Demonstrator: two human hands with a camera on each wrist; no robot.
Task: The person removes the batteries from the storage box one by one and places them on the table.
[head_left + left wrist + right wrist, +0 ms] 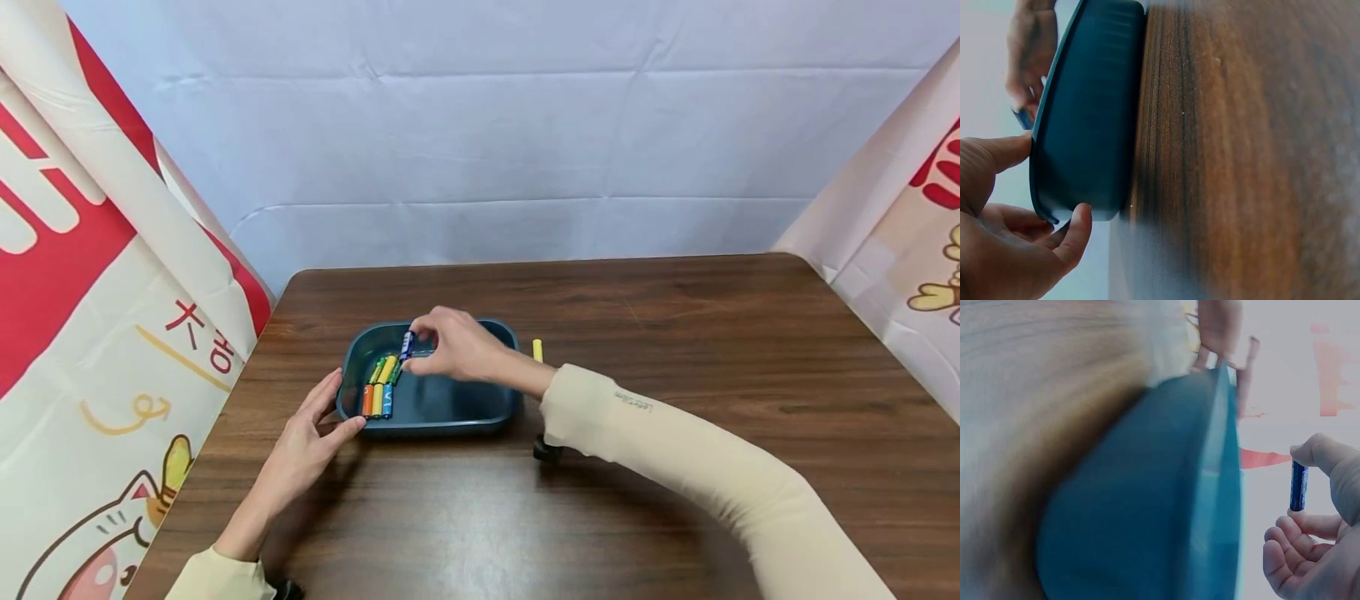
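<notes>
Brown wood-grain table (675,350) below a pale backdrop (480,150): over to the dark blue tray (450,400), left of centre.

Gripping its near-left corner with the left hand (303,437), thumb at the near rim, fingers along the left side; now pinching a dark blue battery (407,344) end to end between thumb and finger of the right hand (457,346), above the tray's left part. Inside, near left, a row of orange, yellow and blue batteries (377,400), green and yellow ones (387,369) just beyond; to the right, a yellow item (537,350) (partly hidden behind the right sleeve (675,442)).
</notes>
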